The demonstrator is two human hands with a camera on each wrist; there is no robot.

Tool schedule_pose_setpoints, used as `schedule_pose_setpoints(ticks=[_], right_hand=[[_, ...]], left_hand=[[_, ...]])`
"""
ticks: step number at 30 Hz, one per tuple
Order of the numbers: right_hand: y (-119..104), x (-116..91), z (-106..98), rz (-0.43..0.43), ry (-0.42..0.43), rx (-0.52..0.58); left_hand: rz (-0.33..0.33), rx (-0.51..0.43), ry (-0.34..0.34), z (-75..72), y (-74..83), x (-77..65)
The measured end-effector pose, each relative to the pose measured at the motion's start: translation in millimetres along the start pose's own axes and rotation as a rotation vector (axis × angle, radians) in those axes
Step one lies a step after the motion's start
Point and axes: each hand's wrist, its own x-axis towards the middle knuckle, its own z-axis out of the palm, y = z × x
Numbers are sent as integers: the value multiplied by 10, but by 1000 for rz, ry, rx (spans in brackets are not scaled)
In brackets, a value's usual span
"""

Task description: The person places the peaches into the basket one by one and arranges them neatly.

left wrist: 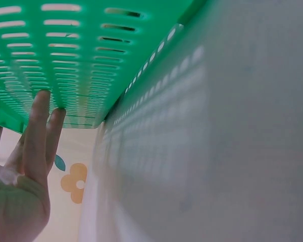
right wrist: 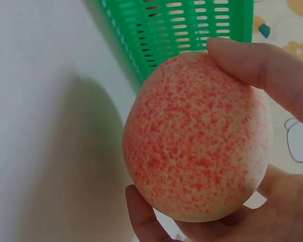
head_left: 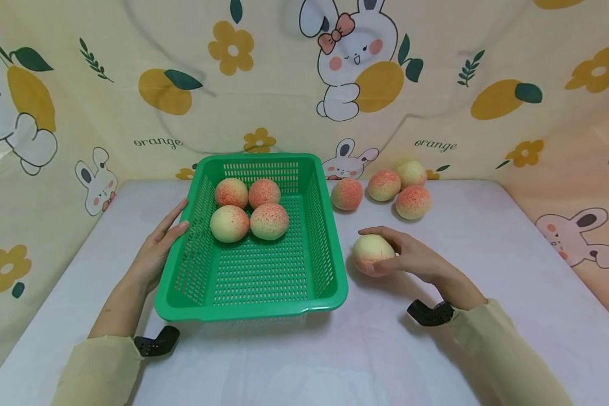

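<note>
My right hand (head_left: 413,256) grips a yellow-and-red speckled peach (head_left: 371,254) just to the right of a green plastic basket (head_left: 254,313). Close up in the right wrist view, the thumb and fingers wrap around the peach (right wrist: 197,141), with a shadow on the table beside it. My left hand (head_left: 154,248) rests against the basket's left side, its fingertips at the rim. From the left wrist view, straight fingers (left wrist: 38,136) touch the slotted outer wall (left wrist: 65,60). Inside the basket, several peaches (head_left: 229,224) sit together toward the back left.
Several more peaches (head_left: 413,202) lie on the table behind my right hand, near the back edge. A pale cloth with printed rabbits, oranges and flowers (head_left: 279,84) hangs behind the white table (head_left: 264,366). Each wrist wears a black device (head_left: 430,313).
</note>
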Motion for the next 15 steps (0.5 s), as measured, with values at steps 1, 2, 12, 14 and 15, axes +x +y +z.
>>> schedule_pose_setpoints(ticks=[1, 2, 12, 14, 15], right_hand=[[-20, 16, 0, 1, 6, 2], [-42, 32, 0, -2, 12, 5], [-281, 173, -53, -44, 39, 77], [-320, 190, -61, -47, 42, 84], [-338, 198, -64, -46, 45, 84]], left_hand=[[0, -1, 1, -1, 1, 1], [-2, -3, 1, -1, 3, 1], [2, 1, 1, 5, 7, 4], [2, 1, 0, 4, 6, 5], [2, -1, -1, 3, 5, 5]])
